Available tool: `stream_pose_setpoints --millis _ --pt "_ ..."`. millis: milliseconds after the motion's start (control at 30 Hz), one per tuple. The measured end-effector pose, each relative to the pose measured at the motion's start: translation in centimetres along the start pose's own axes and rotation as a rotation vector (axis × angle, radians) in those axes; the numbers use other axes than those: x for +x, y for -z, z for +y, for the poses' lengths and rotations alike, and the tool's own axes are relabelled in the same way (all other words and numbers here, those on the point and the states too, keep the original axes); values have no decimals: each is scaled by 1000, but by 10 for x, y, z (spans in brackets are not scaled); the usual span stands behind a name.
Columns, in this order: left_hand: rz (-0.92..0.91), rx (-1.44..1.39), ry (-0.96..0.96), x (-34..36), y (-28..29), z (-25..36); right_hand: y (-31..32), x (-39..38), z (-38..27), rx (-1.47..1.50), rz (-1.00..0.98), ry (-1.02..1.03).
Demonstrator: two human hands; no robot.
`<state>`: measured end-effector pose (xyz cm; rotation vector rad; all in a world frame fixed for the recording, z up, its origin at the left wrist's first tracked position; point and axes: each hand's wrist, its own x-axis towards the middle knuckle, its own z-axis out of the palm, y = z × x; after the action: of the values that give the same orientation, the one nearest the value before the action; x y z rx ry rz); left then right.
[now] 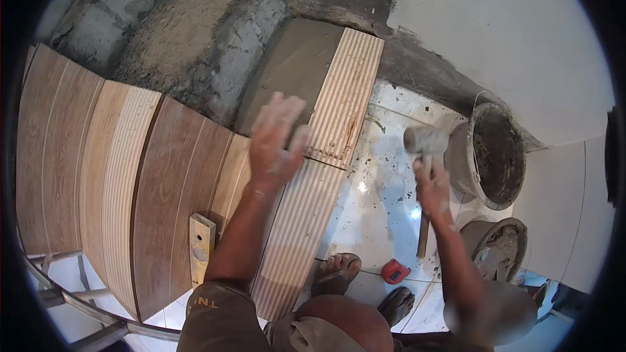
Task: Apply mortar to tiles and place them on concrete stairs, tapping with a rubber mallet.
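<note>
My right hand (432, 188) is closed around a mallet, just below its head (425, 140); the wooden handle (422, 236) points down toward me. The mallet is raised over the white floor. Stretched out and slightly blurred, my left hand (277, 140) hangs over the edge between wet grey mortar (293, 58) and a ribbed wood-look stair tile (347, 94). Its fingers are apart and hold nothing; whether they touch the surface I cannot tell. That tile lies along the step edge, end to end with another ribbed tile (303, 215) nearer me.
Wood-look steps (189, 150) descend at left, with a yellow spirit level (201, 248) beside my left forearm. Two mortar buckets (462, 160) (479, 238) stand at right by the wall. A red tape measure (395, 271) lies near my feet. Rough sand and concrete (189, 26) fill the far left.
</note>
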<state>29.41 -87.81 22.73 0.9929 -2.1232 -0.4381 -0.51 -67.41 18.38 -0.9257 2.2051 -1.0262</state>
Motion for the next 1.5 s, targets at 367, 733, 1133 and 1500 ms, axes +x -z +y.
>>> stream_pose_setpoints --millis 367,733,1133,1500 --pt "-417 -288 -424 -43 -38 93 1 -85 111 -183 -191 -115" --pt "-515 -189 -493 -53 -54 97 -4 -105 147 -440 18 129" --pt "-577 -149 -448 -54 -54 100 0 -129 152 -438 16 101" --pt "-646 -77 -403 -56 -51 94 12 -165 119 -326 -363 358"
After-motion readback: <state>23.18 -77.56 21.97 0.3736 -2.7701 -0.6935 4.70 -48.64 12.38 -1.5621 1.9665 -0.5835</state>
